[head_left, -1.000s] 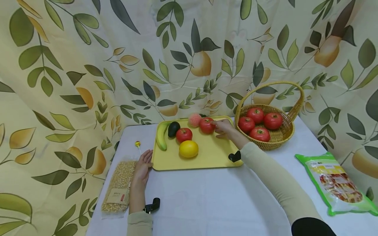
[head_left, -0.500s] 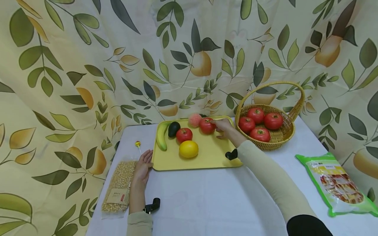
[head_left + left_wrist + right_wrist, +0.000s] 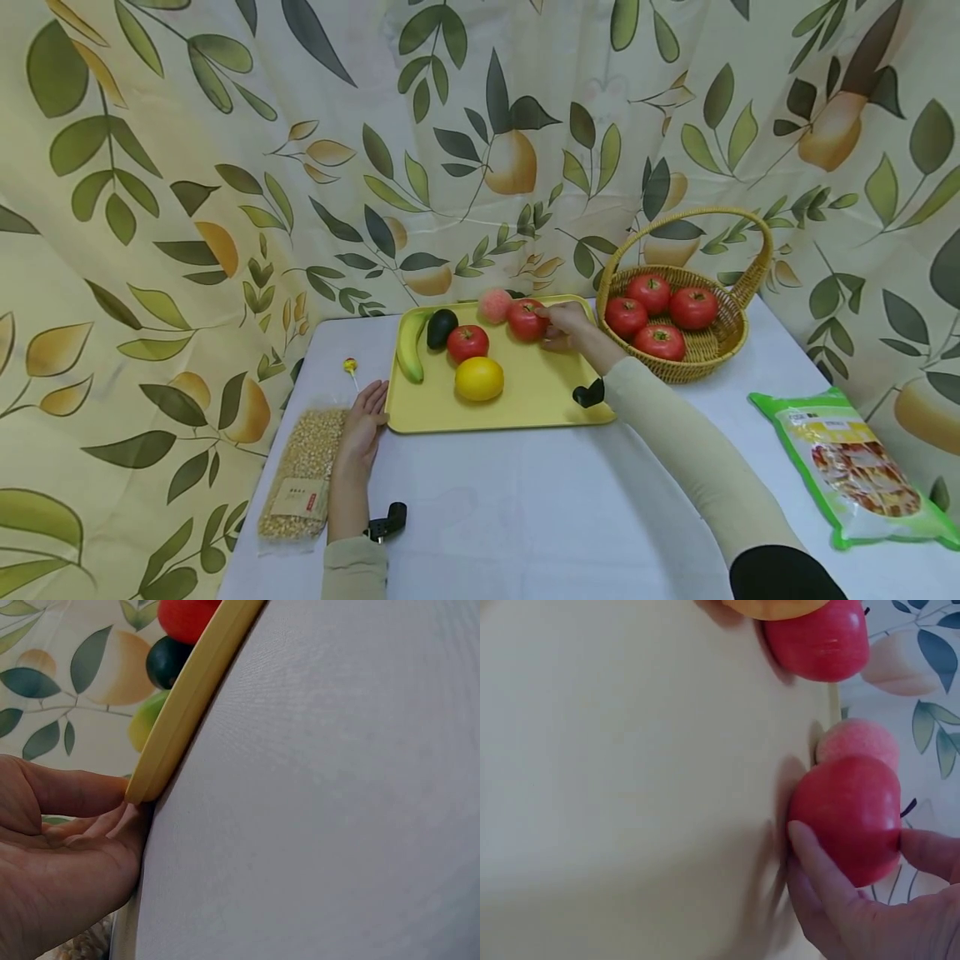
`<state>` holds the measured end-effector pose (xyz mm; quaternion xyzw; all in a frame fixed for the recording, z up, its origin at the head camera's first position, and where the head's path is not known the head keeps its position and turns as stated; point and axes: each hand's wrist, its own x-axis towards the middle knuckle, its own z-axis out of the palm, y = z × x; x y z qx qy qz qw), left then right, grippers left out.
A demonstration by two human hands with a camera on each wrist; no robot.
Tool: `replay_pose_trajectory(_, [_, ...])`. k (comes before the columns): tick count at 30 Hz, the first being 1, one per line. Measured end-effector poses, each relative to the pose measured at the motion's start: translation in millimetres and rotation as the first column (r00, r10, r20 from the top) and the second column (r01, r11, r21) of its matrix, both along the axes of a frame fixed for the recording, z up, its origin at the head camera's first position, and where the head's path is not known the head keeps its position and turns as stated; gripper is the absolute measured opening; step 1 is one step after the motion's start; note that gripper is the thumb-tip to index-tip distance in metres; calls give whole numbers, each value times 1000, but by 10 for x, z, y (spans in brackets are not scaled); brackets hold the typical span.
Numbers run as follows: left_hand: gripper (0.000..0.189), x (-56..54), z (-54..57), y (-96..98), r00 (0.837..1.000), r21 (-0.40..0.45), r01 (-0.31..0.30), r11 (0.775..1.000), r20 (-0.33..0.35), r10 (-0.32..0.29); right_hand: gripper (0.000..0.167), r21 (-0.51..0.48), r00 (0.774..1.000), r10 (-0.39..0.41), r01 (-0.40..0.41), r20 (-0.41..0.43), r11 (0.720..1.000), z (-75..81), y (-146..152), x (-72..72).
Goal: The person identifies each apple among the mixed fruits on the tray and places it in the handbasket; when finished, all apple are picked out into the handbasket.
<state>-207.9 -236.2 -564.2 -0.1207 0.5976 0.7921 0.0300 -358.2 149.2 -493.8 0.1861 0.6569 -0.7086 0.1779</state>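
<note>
A yellow tray lies on the table with fruit on it. At its front left corner is my left hand; in the left wrist view, the thumb meets the tray's rim and the fingers tuck beneath the corner. My right hand holds a red apple at the tray's back right, fingers on one side and thumb on the other in the right wrist view. This apple touches a pink peach. Another apple, a lemon, an avocado and a banana share the tray.
Right of the tray stands a wicker basket with a tall handle, holding several red apples. A green-edged food bag lies farther right. Beside my left forearm are a bag of corn kernels and a lollipop. A patterned curtain hangs behind.
My right forearm has shifted slightly left and the right hand's fingers have moved a little around the apple. The left hand, tray and fruit look unmoved.
</note>
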Motion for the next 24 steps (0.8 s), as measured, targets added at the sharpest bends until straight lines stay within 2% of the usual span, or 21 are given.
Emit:
replay_pose_trajectory(4, [77,-4,-14,-5,1000,6,0,1000,-6,0,30,-36,999,-22,21,-30,999,3,-2,3])
replay_pose_trajectory(11, [77,-7,-18,-3,1000,2,9,1000,-7,-9,31,-58,998,-52,49,-39,997,13,15,31])
replay_pose_trajectory(19, [77,-6,-12,7,1000,-7,5,1000,3,-5,62,-65,998,-32,29,-48,997,67,71,94])
replay_pose_trajectory(24, [78,-3,8,-6,1000,-20,1,1000,8,0,64,-65,999,-25,22,-47,998,112,96,131])
